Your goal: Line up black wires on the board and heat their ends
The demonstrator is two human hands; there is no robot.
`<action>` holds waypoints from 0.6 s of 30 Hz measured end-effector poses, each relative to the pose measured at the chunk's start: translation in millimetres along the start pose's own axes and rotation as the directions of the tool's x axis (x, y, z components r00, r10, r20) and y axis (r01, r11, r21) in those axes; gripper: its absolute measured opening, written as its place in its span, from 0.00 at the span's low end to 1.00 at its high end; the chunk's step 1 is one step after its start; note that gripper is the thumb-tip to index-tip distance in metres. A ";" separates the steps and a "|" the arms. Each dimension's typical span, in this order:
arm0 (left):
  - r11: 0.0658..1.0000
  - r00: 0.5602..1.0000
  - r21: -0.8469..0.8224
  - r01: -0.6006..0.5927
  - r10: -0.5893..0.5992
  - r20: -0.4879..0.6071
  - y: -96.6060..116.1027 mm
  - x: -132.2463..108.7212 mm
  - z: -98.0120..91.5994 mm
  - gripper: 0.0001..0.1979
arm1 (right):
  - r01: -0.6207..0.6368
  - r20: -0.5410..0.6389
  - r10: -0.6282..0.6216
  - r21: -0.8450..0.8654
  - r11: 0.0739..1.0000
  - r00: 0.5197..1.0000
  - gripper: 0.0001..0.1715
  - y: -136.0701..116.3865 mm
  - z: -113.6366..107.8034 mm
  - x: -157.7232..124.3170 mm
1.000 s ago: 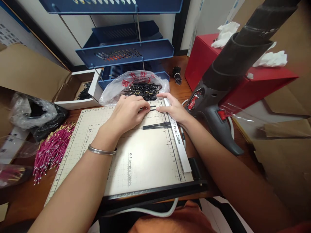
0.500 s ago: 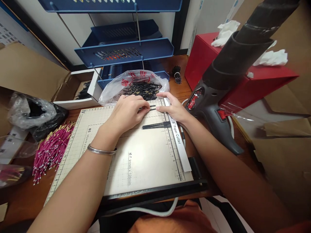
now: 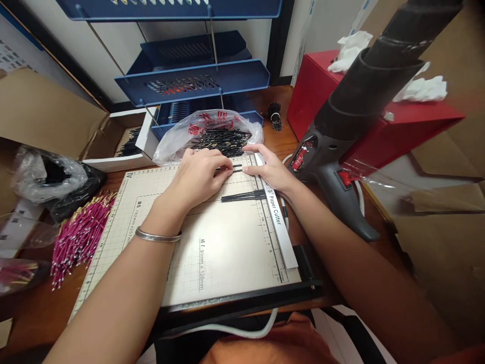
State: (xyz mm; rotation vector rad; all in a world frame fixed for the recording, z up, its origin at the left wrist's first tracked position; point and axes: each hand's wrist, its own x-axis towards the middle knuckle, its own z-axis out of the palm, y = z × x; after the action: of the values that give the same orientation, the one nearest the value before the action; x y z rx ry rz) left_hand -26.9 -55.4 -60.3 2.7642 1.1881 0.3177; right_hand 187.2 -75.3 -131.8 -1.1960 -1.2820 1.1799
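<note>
My left hand (image 3: 206,174) is over the upper part of a paper cutter board (image 3: 182,258), its thumb and fingers pinched on thin black wire-like strands (image 3: 237,168). The strands' right ends reach the thumb tip of my right hand (image 3: 275,174). That hand rests across the white strip marked "Paper Cutter" (image 3: 278,222), with thumb and index finger stretched apart; its other fingers are hidden. Just below both hands lies a row of thin black strands (image 3: 242,196), their right ends at the white strip. Behind the hands, a clear plastic bag (image 3: 172,144) holds many black strands with gold-coloured bits (image 3: 223,141).
Magenta strands with gold ends (image 3: 83,237) are piled left of the board. A white box (image 3: 117,163) with black strands stands behind them, beside blue tiered trays (image 3: 197,83). To the right are a grey heat-gun-like tool (image 3: 337,167), a red box (image 3: 409,126) and cardboard (image 3: 435,263).
Both hands stay practically in the same place, with the same black strands between them. The whole view has shifted very slightly.
</note>
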 end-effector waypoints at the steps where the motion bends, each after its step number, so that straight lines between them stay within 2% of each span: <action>1: 1.000 1.000 -0.001 -0.003 0.003 -0.005 -0.7 -0.1 0.4 0.11 | -0.005 -0.003 0.005 0.005 1.000 1.000 0.35 0.5 0.4 0.2; 9: 1.000 1.000 0.023 -0.009 0.009 -0.012 -2.6 0.3 2.5 0.11 | -0.015 -0.028 0.015 0.003 1.000 0.999 0.32 2.9 0.5 1.6; 18: 0.998 1.000 0.054 -0.013 0.013 0.007 2.1 -0.5 -3.6 0.11 | -0.006 -0.020 0.006 0.028 1.000 1.000 0.33 2.7 1.5 2.8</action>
State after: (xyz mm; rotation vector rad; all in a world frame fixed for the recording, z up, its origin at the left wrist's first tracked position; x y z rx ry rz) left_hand -26.7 -57.2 -56.4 2.8180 1.1957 0.2815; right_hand 185.7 -72.4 -134.4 -1.1893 -1.2435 1.1838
